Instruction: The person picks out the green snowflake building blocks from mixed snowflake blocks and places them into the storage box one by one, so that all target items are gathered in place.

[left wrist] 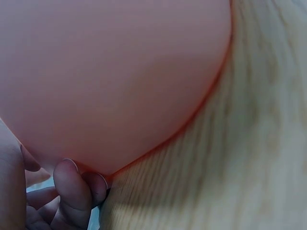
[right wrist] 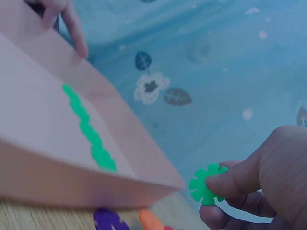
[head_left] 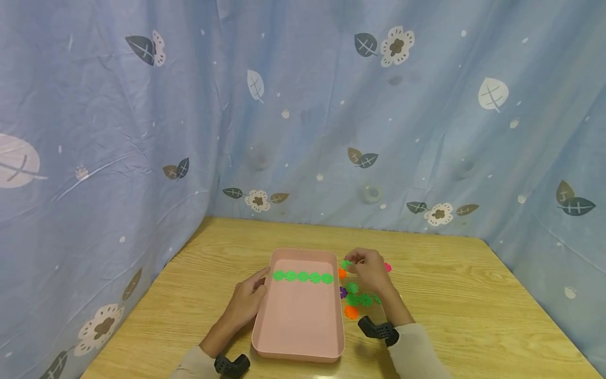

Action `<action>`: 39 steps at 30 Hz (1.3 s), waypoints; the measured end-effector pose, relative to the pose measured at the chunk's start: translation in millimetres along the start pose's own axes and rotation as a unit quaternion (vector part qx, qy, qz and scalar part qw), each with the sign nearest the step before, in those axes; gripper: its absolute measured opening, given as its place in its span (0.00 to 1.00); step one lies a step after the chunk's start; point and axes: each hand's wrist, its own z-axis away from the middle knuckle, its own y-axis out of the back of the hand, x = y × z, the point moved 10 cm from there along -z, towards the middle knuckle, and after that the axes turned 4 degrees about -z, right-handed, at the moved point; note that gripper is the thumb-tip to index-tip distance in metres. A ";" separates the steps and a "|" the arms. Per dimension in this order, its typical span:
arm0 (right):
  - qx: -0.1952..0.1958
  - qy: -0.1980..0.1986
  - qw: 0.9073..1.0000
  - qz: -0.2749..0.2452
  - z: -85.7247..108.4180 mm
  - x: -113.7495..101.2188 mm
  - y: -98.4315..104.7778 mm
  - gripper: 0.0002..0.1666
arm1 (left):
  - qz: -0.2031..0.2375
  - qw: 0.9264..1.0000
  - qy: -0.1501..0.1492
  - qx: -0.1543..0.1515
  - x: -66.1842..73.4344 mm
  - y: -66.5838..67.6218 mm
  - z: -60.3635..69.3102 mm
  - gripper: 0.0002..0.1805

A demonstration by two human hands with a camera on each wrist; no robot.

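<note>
In the head view, a pink tray (head_left: 299, 323) lay at lower centre on a wood-grain tabletop (head_left: 473, 295), with a row of five green notched discs (head_left: 303, 276) touching edge to edge across its upper part. The left hand (head_left: 247, 299) gripped the tray's left wall; the right hand (head_left: 371, 269), just beyond the right wall, pinched a single green disc (head_left: 346, 265). Below that hand lay loose green discs (head_left: 365, 300), a purple disc (head_left: 343, 292) and two orange discs (head_left: 351, 312), while a blue patterned curtain (head_left: 307, 131) filled the upper frame. In the left wrist view, left-hand fingertips met the tray's rim at lower left. In the right wrist view, thumb and fingers held the green disc upright at lower right, apart from the tray, whose row ran slanting at left.
</note>
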 end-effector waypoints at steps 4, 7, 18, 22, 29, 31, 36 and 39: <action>0.009 -0.006 0.999 -0.032 2.2 -7.7 -5.2 0.09 | -0.001 1.000 0.001 0.000 -0.6 0.8 0.7 0.28; 0.008 -0.010 0.998 -0.057 3.5 -14.4 -10.7 0.11 | -0.005 1.000 0.000 0.001 -0.5 1.7 1.2 0.28; -0.013 0.007 0.995 -0.098 -1.7 -43.0 -48.8 0.12 | -0.002 1.000 0.003 0.002 -3.1 3.6 -0.2 0.28; -0.040 0.022 0.994 -0.104 -0.8 -52.3 -69.4 0.12 | 0.008 1.000 0.005 0.000 -4.4 3.3 0.6 0.28; -0.082 0.024 0.991 -0.101 2.0 -61.2 -95.5 0.12 | 0.004 1.000 0.007 -0.001 -3.9 3.9 1.2 0.27; -0.091 0.031 0.991 -0.096 2.4 -63.1 -100.7 0.11 | -0.001 1.000 0.006 0.000 -2.9 3.8 0.2 0.27; -0.097 0.066 0.993 -0.032 1.3 -70.4 -109.8 0.10 | -0.002 1.000 0.004 -0.005 -1.7 1.0 -2.2 0.27; -0.126 0.079 0.989 0.005 -0.7 -73.2 -120.8 0.11 | -0.002 1.000 0.002 -0.010 -1.6 -0.6 -2.2 0.27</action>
